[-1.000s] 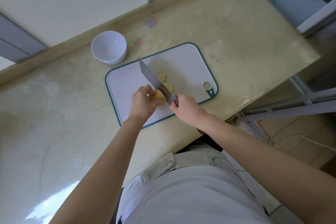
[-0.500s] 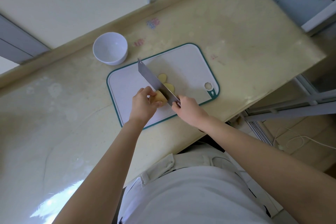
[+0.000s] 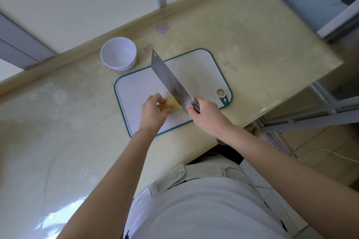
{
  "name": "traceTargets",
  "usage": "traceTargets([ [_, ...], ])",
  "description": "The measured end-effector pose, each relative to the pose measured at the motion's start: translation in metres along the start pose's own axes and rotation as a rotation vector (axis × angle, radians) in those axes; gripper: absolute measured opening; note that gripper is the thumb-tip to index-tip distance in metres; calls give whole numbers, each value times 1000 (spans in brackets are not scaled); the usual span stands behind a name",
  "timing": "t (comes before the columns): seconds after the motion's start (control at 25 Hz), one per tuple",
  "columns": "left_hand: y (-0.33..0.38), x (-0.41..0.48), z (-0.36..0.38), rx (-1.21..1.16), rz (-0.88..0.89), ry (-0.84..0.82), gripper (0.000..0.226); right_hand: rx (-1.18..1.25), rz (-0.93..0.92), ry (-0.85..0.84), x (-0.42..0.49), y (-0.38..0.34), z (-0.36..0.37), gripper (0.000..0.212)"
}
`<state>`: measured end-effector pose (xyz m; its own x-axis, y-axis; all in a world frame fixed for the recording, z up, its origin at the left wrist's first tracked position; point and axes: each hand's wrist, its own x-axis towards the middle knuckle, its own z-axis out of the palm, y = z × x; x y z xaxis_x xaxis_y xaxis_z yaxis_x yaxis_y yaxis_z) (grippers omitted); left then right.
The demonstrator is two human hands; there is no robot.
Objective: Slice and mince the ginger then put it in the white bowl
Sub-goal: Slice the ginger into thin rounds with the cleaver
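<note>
A yellow piece of ginger lies on the white cutting board with a green rim. My left hand pinches the ginger from the left. My right hand grips the handle of a broad steel cleaver. The blade is raised and tilted, its flat side facing me, right beside the ginger. It hides the slices cut earlier. The empty white bowl stands beyond the board's far left corner.
The cream counter ends close to my body and drops off at the right, where metal rails and a white cable on the floor show. A low ledge and a wall run along the far side behind the bowl.
The cleaver has lifted and tilted, so its broad face now shows and covers the cut slices. My left hand stays on the ginger.
</note>
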<state>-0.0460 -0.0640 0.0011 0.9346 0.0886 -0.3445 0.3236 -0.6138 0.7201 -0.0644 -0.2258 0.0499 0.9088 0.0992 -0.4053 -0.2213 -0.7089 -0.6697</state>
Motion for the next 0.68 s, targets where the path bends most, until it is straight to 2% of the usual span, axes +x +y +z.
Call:
traceTargets([
  [0.36,-2,2,3,36,18,12,19,-48,-34,-14,-15,1,3,35],
  [0.68,-3,3,4,48,29,15,18,-76,-19,-18,-18,-2,11,17],
])
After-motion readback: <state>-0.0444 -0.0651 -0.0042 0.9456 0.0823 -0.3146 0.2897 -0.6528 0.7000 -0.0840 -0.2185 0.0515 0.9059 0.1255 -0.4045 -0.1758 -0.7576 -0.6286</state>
